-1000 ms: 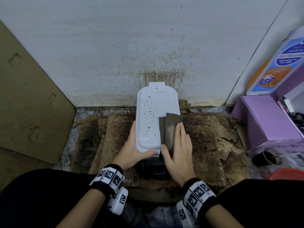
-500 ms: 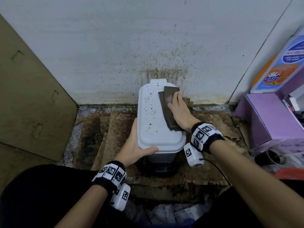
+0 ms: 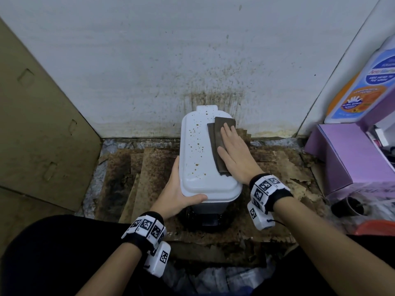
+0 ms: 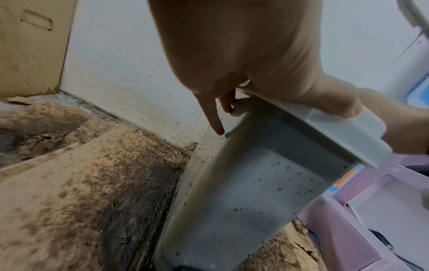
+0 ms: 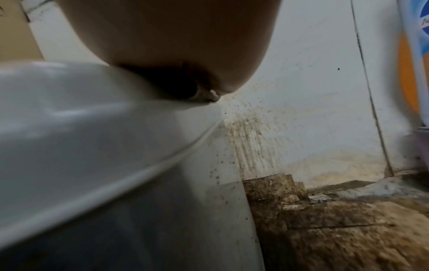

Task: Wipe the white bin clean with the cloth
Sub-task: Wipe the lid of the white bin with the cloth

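Observation:
The white bin (image 3: pixel 198 165) stands on the floor against the wall, its closed lid speckled with brown spots on the left half. A folded dark brown cloth (image 3: pixel 217 144) lies along the lid's right side, toward the far end. My right hand (image 3: pixel 234 152) presses flat on it, fingers straight. My left hand (image 3: pixel 177 193) holds the lid's near-left corner, thumb hooked over the front rim. In the left wrist view the left hand (image 4: pixel 243 55) grips the rim above the spotted bin (image 4: pixel 243 192) wall. The right wrist view shows my right hand (image 5: pixel 174 45) on the bin (image 5: pixel 81 128) lid.
Stained cardboard sheets (image 3: pixel 149 167) cover the floor around the bin. A cardboard panel (image 3: pixel 42 124) leans at the left. A purple box (image 3: pixel 346 154), a large detergent bottle (image 3: pixel 367 82) and a dark cup (image 3: pixel 350 206) crowd the right. The wall (image 3: pixel 213 86) behind is splattered.
My right hand slid the cloth from the lid's near end along its right side to the far end, then held about there. The left hand kept its hold.

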